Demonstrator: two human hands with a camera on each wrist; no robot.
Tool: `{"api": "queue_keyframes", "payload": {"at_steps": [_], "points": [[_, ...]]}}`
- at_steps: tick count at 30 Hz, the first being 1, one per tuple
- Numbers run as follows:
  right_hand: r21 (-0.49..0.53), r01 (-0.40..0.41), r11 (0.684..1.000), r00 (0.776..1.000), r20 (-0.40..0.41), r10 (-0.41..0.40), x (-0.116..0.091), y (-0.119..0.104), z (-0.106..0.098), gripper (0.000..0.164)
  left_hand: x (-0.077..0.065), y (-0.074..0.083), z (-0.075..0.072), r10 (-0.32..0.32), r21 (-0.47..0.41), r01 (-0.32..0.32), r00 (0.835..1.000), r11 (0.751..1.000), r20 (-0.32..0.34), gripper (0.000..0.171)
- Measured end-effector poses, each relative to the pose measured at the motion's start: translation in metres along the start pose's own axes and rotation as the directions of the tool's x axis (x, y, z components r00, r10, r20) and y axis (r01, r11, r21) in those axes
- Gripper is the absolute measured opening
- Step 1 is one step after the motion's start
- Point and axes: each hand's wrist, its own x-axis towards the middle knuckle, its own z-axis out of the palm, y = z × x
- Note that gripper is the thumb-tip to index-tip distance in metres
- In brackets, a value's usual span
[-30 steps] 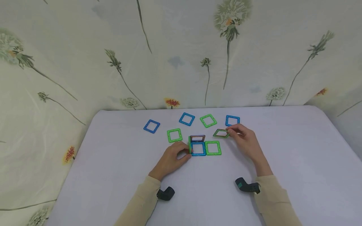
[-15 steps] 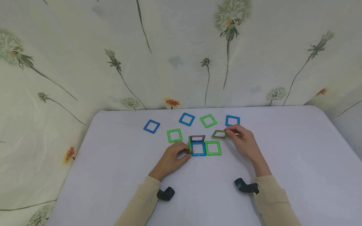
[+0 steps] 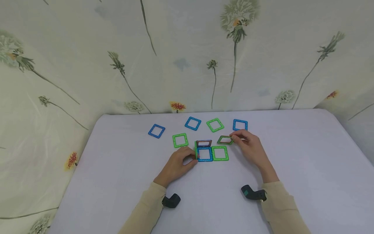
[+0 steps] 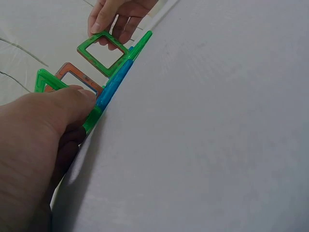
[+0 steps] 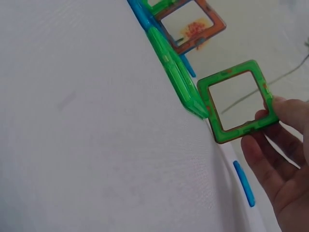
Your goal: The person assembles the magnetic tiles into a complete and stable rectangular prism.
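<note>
My left hand (image 3: 177, 164) pinches an upright green square magnetic tile (image 3: 196, 150) along the left edge of a flat blue tile (image 3: 205, 160). Behind that blue tile stands a reddish-brown tile (image 5: 200, 39), also upright. A flat green tile (image 3: 220, 159) adjoins the blue one on its right. Raised and tilted behind this flat green tile, another green square tile (image 5: 227, 74) is pinched at one corner between the thumb and fingers of my right hand (image 3: 249, 148). In the left wrist view, my thumb covers part of the upright green tile.
Loose tiles lie flat toward the back of the white table (image 3: 131, 201): a blue one (image 3: 150, 132) at far left, a green one (image 3: 174, 141), a blue one (image 3: 193, 128), a green one (image 3: 216, 130) and a blue one (image 3: 234, 124) behind my right hand. A floral backdrop (image 3: 187, 87) rises behind.
My right hand has shifted slightly left with its green tile, bringing it nearer the joined tiles. The left hand has stayed in place.
</note>
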Motion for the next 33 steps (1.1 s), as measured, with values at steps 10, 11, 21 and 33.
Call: {"api": "queue_keyframes", "payload": {"at_steps": [10,11,21,33], "points": [[0.027,-0.010,1.000,1.000,0.008,0.010,0.003,0.017,0.006,0.023,0.000,0.000,0.000,-0.001,-0.014,0.001,1.000,1.000,-0.003,0.018],[0.026,-0.011,1.000,1.000,0.010,0.011,0.003,0.016,0.006,0.023,0.000,0.000,0.000,-0.001,-0.013,0.001,1.000,1.000,-0.004,0.017],[0.004,0.021,1.000,1.000,0.017,-0.021,0.003,0.014,0.008,0.022,-0.001,0.000,0.000,0.001,-0.013,-0.001,1.000,1.000,-0.009,0.017],[0.005,0.041,0.999,0.999,0.030,-0.041,0.003,0.012,0.012,0.020,0.000,0.001,0.000,-0.011,-0.032,0.011,1.000,0.999,0.002,0.017]]}}
